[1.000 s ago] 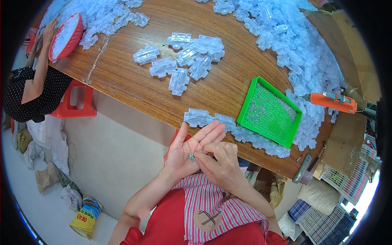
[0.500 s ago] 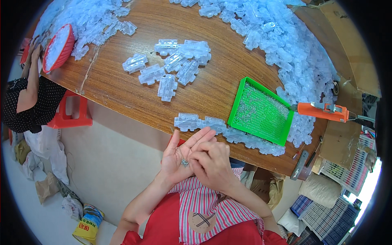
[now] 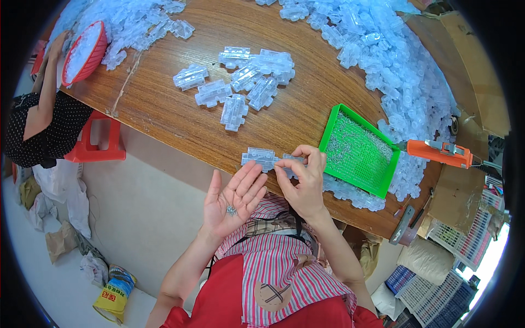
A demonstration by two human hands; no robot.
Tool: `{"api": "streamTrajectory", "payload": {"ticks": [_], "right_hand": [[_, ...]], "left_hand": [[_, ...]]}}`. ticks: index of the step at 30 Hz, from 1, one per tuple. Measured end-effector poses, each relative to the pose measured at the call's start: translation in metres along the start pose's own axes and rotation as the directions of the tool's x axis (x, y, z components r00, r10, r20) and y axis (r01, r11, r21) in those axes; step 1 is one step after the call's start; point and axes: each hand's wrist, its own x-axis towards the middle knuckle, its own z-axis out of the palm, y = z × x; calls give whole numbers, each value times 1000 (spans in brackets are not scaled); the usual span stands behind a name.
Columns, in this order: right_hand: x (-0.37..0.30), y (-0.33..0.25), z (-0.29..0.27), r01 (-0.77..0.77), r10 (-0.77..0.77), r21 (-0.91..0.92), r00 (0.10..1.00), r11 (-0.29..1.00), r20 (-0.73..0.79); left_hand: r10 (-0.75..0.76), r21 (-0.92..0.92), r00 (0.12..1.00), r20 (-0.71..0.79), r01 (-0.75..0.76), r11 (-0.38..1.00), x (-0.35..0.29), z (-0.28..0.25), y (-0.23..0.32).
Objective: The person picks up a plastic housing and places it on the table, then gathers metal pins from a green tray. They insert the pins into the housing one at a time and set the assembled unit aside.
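Note:
Palm up, my left hand (image 3: 229, 191) lies open near the table's front edge, its fingers stretched out. A small heap of silvery screws (image 3: 231, 210) rests in that palm. My right hand (image 3: 307, 183) is over the row of transparent plastic casings along the edge, thumb and fingertips pinched together; whatever is between them is too small to make out. Its fingertips are at the joint between the leftmost casing (image 3: 259, 157) and its neighbour. More casings of the row (image 3: 353, 194) run right, below the green tray (image 3: 332, 131), which contains many loose screws.
An orange power screwdriver (image 3: 440, 153) lies by the tray's right side. Several loose casings (image 3: 234, 112) lie mid-table, with large heaps (image 3: 394, 93) behind and right. At far left another person's arm (image 3: 48, 82) is beside a red basket (image 3: 85, 54). A grey-handled tool (image 3: 402, 224) lies at right.
My right hand has left my left palm and moved forward to the row of casings. The left hand has shifted slightly left, its fingers still spread and the screws still in the palm.

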Motion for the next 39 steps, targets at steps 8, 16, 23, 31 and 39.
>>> {"api": "streamTrajectory", "payload": {"ticks": [8,16,23,31,39], "right_hand": [[3,-2,-1,-12,13,-9,1000,1000,21],[5,-9,-4,-103,103,8,995,995,1],[-2,-39,-25,47,-53,82,996,996,73],[-8,-54,-21,254,-270,96,932,962,243],[-11,-58,-16,235,-241,56,943,971,227]], "left_hand": [[26,0,998,-64,-26,1000,6,7,2],[24,-4,998,-61,-25,1000,6,10,2],[-28,-28,999,-20,28,999,11,28,-4],[-62,125,996,-66,70,990,24,36,-20],[-57,109,996,-63,64,992,27,38,-23]]}}
